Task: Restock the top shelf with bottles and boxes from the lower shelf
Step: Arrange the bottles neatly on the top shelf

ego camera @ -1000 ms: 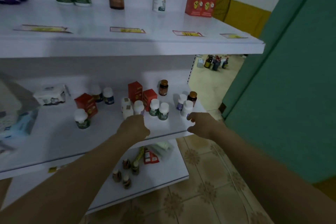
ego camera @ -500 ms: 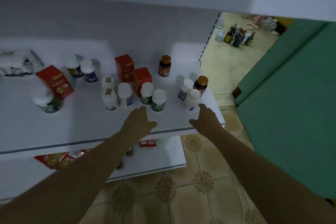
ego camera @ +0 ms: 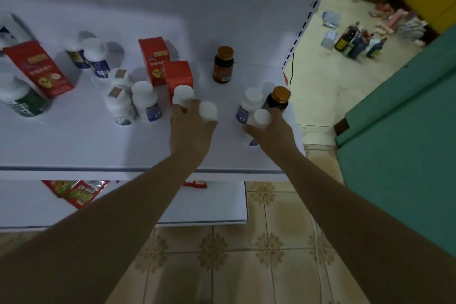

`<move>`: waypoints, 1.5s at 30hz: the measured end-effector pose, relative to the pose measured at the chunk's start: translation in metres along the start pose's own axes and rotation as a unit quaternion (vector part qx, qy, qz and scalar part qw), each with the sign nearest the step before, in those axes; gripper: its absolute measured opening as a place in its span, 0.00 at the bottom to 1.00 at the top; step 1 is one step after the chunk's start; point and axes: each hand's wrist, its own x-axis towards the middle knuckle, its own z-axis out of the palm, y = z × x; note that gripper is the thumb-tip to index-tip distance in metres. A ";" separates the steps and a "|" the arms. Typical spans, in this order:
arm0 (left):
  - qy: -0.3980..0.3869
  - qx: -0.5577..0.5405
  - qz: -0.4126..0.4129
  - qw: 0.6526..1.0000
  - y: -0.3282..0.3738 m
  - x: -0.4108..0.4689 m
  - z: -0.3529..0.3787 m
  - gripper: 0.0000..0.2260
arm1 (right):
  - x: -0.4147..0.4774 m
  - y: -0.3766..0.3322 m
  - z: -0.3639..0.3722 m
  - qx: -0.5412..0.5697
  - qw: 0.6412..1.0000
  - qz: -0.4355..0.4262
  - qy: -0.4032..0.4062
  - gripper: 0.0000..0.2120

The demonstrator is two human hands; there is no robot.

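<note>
Head view looks down on the white lower shelf (ego camera: pixel 74 150), which carries all the stock, with tiled floor (ego camera: pixel 222 254) below and a shorter bottom shelf (ego camera: pixel 217 207) between them. Both hands reach in over the lower shelf's front edge. The left hand (ego camera: pixel 191 131) is at the middle of the shelf, its fingers curled round the middle white-capped bottle (ego camera: pixel 208 111), with 1 fingertip touching a second white-capped bottle (ego camera: pixel 182 94) just behind it. The right hand (ego camera: pixel 269 131) is near the shelf's right front corner, thumb and fingers wrapped round the corner white-capped bottle (ego camera: pixel 261 117), which stands upright. 3 red boxes are on the shelf: a tilted one (ego camera: pixel 39 69) toward the left end, and 2 upright ones (ego camera: pixel 154 61) (ego camera: pixel 179 76) touching each other near the middle, the nearer just behind the left hand's bottles. 2 brown bottles with amber caps stand to the right, 1 (ego camera: pixel 223 64) toward the back edge and 1 (ego camera: pixel 277 99) just beyond the right hand's fingers. More white bottles (ego camera: pixel 144 101) cluster left of the hands.
</note>
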 end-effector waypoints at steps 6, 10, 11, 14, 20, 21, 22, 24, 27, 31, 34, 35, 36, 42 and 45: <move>-0.055 -0.155 -0.009 0.986 0.002 -0.036 -0.029 0.17 | -0.035 -0.018 -0.022 0.113 0.992 0.005 -0.055 0.28; -0.086 -0.350 -0.067 0.930 0.020 -0.070 -0.078 0.14 | -0.079 -0.048 -0.036 0.249 0.962 0.010 -0.108 0.36; -0.106 -0.399 -0.076 0.908 0.025 -0.080 -0.093 0.13 | -0.092 -0.056 -0.038 0.271 0.956 0.012 -0.114 0.38; -0.170 -0.463 -0.064 0.868 0.035 -0.114 -0.140 0.13 | -0.142 -0.087 -0.047 0.276 0.954 0.000 -0.114 0.34; -0.229 -0.486 -0.019 0.843 0.050 -0.184 -0.246 0.07 | -0.254 -0.163 -0.064 0.352 0.928 -0.023 -0.119 0.18; -0.237 -0.488 -0.012 0.840 0.052 -0.194 -0.264 0.07 | -0.271 -0.177 -0.066 0.368 0.922 -0.026 -0.119 0.18; -0.239 -0.490 -0.002 0.838 0.053 -0.203 -0.284 0.08 | -0.289 -0.192 -0.069 0.380 0.916 -0.034 -0.123 0.19; -0.235 -0.500 0.036 0.833 0.057 -0.219 -0.321 0.11 | -0.318 -0.218 -0.074 0.386 0.911 -0.066 -0.130 0.21; -0.217 -0.501 0.082 0.834 0.066 -0.241 -0.369 0.11 | -0.353 -0.258 -0.082 0.360 0.921 -0.097 -0.110 0.27; -0.195 -0.500 0.110 0.837 0.081 -0.263 -0.419 0.09 | -0.386 -0.304 -0.093 0.327 0.930 -0.144 -0.083 0.41; -0.166 -0.516 0.122 0.832 0.090 -0.277 -0.448 0.08 | -0.403 -0.325 -0.102 0.336 0.922 -0.175 -0.081 0.34; -0.160 -0.515 0.131 0.832 0.092 -0.282 -0.455 0.08 | -0.406 -0.330 -0.104 0.332 0.922 -0.182 -0.076 0.35; -0.159 -0.514 0.140 0.831 0.094 -0.286 -0.461 0.09 | -0.411 -0.333 -0.106 0.334 0.921 -0.186 -0.074 0.36; -0.154 -0.521 0.149 0.826 0.096 -0.303 -0.478 0.09 | -0.431 -0.339 -0.106 0.376 0.897 -0.210 -0.104 0.27; -0.149 -0.522 0.151 0.826 0.095 -0.306 -0.482 0.09 | -0.434 -0.343 -0.108 0.381 0.894 -0.210 -0.111 0.28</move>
